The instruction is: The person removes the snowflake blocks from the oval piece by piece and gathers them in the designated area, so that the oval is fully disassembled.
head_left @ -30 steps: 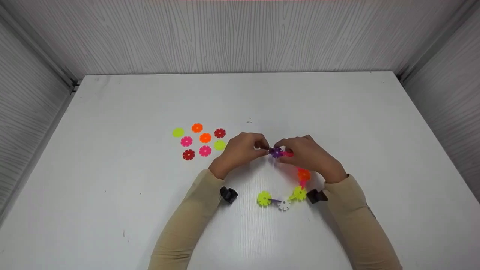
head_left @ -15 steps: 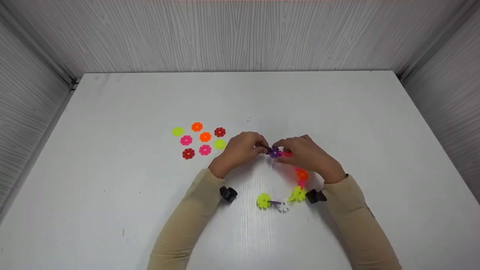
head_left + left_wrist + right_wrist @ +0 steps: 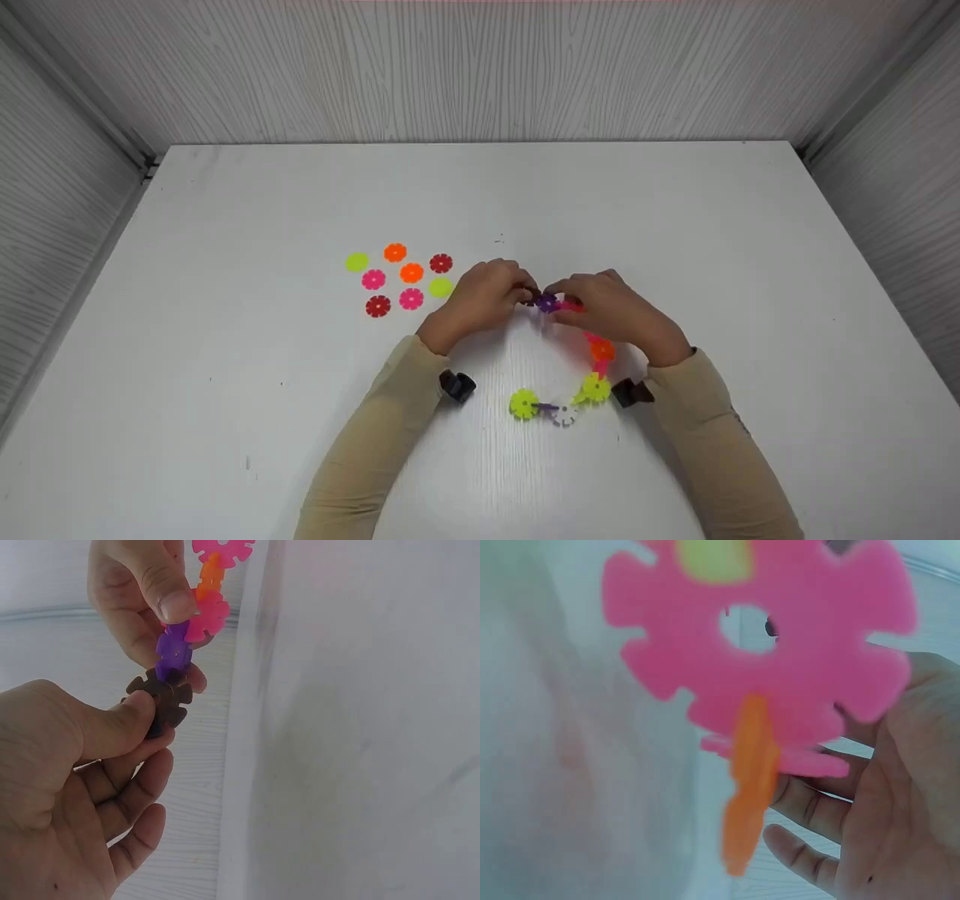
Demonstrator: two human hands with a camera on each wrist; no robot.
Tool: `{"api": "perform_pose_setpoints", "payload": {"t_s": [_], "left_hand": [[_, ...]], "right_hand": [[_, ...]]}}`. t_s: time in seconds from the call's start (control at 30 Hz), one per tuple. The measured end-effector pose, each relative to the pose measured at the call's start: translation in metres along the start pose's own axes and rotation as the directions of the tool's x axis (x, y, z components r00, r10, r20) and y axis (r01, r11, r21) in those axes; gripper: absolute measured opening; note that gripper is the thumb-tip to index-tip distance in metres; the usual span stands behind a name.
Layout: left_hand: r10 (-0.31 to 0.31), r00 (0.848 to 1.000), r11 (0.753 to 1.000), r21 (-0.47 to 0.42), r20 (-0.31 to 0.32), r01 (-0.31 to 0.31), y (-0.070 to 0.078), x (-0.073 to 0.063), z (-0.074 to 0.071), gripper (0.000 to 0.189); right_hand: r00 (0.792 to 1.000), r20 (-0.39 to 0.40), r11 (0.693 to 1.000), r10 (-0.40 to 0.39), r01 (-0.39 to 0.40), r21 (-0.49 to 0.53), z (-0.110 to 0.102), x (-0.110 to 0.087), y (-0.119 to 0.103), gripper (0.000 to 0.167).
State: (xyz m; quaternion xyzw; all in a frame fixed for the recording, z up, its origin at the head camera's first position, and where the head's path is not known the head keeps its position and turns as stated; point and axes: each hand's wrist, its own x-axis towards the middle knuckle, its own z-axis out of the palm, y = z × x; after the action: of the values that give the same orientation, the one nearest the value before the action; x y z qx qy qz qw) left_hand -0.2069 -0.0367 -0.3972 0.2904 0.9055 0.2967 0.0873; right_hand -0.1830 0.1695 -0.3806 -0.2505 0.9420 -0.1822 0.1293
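In the left wrist view, my left hand pinches a dark brown notched disc between thumb and fingers. The brown disc meets a purple notched disc, apparently slotted into it. My right hand pinches the chain at a pink disc beside the purple one. From there the chain curves down past an orange disc, a yellow-green disc and a white disc, to a yellow-green end disc. Close up in the right wrist view, a large pink disc has an orange disc in its slot.
Left of my hands, several loose notched discs lie flat on the white table, among them an orange disc, a red disc, a pink disc and a yellow-green disc. A wood-grain panel stands behind the table.
Both hands stay close together at the brown and purple discs, which have shifted slightly left and up. The chain's lower end has slid a little left and toward the near edge.
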Motion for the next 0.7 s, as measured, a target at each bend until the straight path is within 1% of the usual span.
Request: {"api": "perform_pose_setpoints", "payload": {"t_s": [0.1, 0.17, 0.3, 0.37, 0.47, 0.57, 0.7], "left_hand": [[-0.010, 1.000, 1.000, 0.010, 0.011, 0.010, -0.002, 0.000, -0.002, 0.020], [-0.027, 1.000, 1.000, 0.007, 0.006, 0.027, -0.004, -0.001, -0.005, 0.021], [-0.084, 0.996, 0.995, -0.061, -0.023, 0.082, -0.009, -0.004, -0.013, 0.022], [-0.112, 0.993, 0.988, -0.111, -0.034, 0.107, -0.012, -0.007, -0.018, 0.022], [-0.139, 0.989, 0.977, -0.167, -0.050, 0.129, -0.016, -0.012, -0.027, 0.021], [-0.151, 0.987, 0.971, -0.196, -0.057, 0.138, -0.020, -0.016, -0.034, 0.018], [-0.172, 0.984, 0.964, -0.211, -0.041, 0.160, -0.026, -0.020, -0.042, 0.018]], "right_hand": [[1.000, -0.012, 0.999, 0.016, -0.017, -0.033, -0.002, 0.000, 0.001, 0.037], [0.999, -0.027, 0.998, 0.033, -0.034, -0.045, -0.003, -0.001, 0.002, 0.038], [0.998, -0.043, 0.998, 0.048, -0.050, -0.041, -0.006, -0.001, 0.005, 0.040], [0.998, -0.038, 0.998, 0.052, -0.053, -0.033, -0.007, -0.001, 0.006, 0.041], [0.998, -0.028, 0.998, 0.063, -0.063, -0.025, -0.007, -0.001, 0.006, 0.042], [0.998, -0.023, 0.998, 0.066, -0.066, -0.022, -0.007, -0.001, 0.006, 0.043], [0.998, -0.024, 0.998, 0.064, -0.064, -0.020, -0.006, -0.002, 0.008, 0.043]]}}
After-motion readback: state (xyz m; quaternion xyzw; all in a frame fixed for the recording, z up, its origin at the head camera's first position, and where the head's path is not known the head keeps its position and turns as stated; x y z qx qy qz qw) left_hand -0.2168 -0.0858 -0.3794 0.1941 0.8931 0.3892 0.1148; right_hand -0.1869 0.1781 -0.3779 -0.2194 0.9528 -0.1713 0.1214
